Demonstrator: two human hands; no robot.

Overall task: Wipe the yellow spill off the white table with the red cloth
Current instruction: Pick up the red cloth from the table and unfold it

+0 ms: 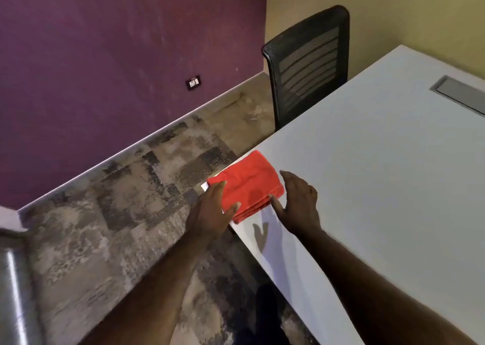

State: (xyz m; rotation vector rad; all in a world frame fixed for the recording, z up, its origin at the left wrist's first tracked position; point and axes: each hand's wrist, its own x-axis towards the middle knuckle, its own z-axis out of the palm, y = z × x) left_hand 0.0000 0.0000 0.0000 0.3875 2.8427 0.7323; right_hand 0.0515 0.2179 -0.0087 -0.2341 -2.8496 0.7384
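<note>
A folded red cloth (249,180) lies on the near left corner of the white table (367,174). My left hand (212,211) rests against the cloth's left edge, fingers spread, with the thumb on the cloth's near side. My right hand (299,203) is at the cloth's right edge, fingers apart, thumb touching the folded layers. Neither hand has closed on the cloth. No yellow spill shows on the part of the table in view.
A black mesh office chair (309,64) stands at the table's far left side. A grey cable hatch (462,93) is set in the tabletop at the right. Patterned carpet (118,213) and a purple wall (105,56) lie left of the table.
</note>
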